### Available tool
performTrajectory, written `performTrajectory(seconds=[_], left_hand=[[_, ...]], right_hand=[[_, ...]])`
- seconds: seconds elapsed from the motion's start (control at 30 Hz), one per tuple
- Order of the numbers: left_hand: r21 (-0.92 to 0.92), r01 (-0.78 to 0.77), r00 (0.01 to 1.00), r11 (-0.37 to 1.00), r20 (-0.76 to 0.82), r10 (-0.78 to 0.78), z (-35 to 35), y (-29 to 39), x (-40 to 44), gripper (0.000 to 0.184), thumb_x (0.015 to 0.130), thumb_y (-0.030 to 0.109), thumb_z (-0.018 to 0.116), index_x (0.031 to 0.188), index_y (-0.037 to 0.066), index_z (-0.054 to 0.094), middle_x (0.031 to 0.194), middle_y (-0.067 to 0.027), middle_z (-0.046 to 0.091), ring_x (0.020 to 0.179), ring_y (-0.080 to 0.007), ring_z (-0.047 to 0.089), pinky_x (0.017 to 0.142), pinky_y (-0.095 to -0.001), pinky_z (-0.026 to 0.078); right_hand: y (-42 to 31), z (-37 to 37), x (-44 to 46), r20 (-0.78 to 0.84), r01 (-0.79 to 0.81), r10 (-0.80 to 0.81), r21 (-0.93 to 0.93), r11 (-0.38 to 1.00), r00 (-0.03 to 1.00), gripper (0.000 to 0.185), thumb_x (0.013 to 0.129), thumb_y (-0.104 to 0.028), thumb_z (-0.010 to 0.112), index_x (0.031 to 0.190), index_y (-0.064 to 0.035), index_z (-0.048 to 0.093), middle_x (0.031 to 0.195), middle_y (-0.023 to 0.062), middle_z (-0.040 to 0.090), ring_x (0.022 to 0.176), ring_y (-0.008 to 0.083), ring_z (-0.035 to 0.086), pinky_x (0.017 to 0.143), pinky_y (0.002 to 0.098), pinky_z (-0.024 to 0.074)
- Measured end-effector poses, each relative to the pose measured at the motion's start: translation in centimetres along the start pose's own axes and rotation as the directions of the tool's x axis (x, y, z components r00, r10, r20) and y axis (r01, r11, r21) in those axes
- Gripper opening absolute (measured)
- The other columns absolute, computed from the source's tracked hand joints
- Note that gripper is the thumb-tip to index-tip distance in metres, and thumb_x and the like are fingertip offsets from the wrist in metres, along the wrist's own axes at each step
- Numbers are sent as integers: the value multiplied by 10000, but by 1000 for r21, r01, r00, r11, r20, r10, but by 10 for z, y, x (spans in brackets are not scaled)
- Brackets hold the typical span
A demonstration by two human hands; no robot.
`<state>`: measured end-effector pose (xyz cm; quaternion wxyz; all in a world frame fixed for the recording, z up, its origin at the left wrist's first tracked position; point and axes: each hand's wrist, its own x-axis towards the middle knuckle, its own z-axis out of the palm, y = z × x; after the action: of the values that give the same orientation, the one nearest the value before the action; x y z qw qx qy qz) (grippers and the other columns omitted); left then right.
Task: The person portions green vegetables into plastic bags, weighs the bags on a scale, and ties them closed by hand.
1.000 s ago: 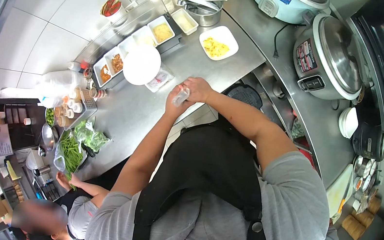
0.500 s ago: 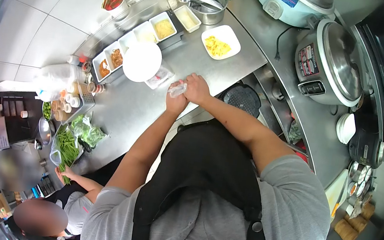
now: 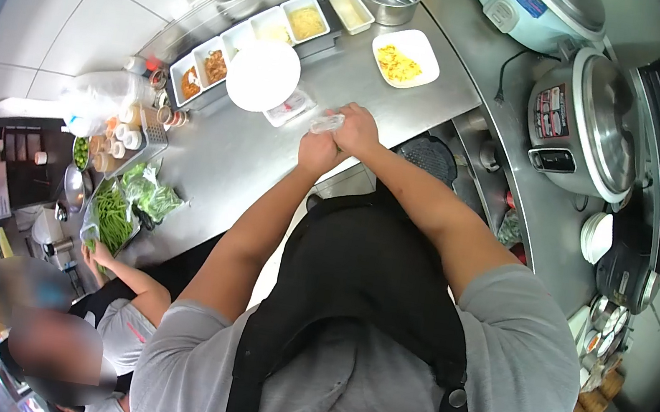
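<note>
1. Plastic (image 3: 326, 124), clear and crumpled, lies at the two hands, right of the bowl (image 3: 264, 76) and nearer the person. The right hand (image 3: 357, 132) is curled narrow against it. The left hand (image 3: 321, 152) has bent fingers and touches it, but I cannot tell whether it grips. If only one side is pinched, the film could slip free or bunch up.

2. Thin film could also tear if both hands pull hard against each other, or if a nail catches a fold. Its layers may cling together; I cannot see an opening.

3. Both hands are close to the front edge of the table (image 3: 219, 157), so a dropped piece could slide off towards the floor.

4. The packet (image 3: 291, 108) sits just beside the bowl, on its near right side. A wide elbow or sleeve swing could nudge the packet into it.

5. Behind the bowl are the tubs (image 3: 311, 38), whose front edges it overlaps in this view. I cannot tell whether it rests on them; if it does, a knock could tip it into the food.

6. Farther right of the bowl, the dish (image 3: 428, 60) of yellow food is uncovered, so a loose scrap could land in it unnoticed, being see-through.
</note>
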<state>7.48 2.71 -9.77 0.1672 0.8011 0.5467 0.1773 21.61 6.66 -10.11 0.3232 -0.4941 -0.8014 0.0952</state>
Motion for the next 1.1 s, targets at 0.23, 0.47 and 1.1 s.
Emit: performTrajectory(seconds=[0.23, 0.47, 1.1], left_hand=[[13, 24, 999, 1000, -29, -24, 7, -6, 3, 544, 783, 516, 746, 1091, 75, 666, 963, -166, 712, 833, -389, 689, 724, -483, 573], [15, 94, 996, 995, -5, -94, 10, -6, 2, 531, 760, 553, 769, 945, 60, 699, 944, -185, 713, 832, -393, 688, 708, -492, 560], [-787, 182, 975, 590, 222, -5, -103, 74, -96, 529, 913, 372, 764, 1229, -41, 664, 1220, -173, 701, 1166, -248, 625, 1048, -343, 453]], right_hand=[[-2, 11, -9, 11, -215, 214, 66, 974, 977, 170, 817, -226, 675, 829, -73, 747, 859, 117, 719, 822, 336, 657, 734, 465, 533], [1, 6, 3, 53, -168, 163, 114, 979, 985, 190, 831, -252, 675, 834, -76, 749, 857, 155, 725, 831, 336, 688, 752, 442, 562], [-118, -90, 44, 374, 530, -838, 652, 542, 397, 416, 999, -250, 462, 1341, -147, 674, 1540, 142, 442, 1390, 383, 401, 1132, 508, 318]])
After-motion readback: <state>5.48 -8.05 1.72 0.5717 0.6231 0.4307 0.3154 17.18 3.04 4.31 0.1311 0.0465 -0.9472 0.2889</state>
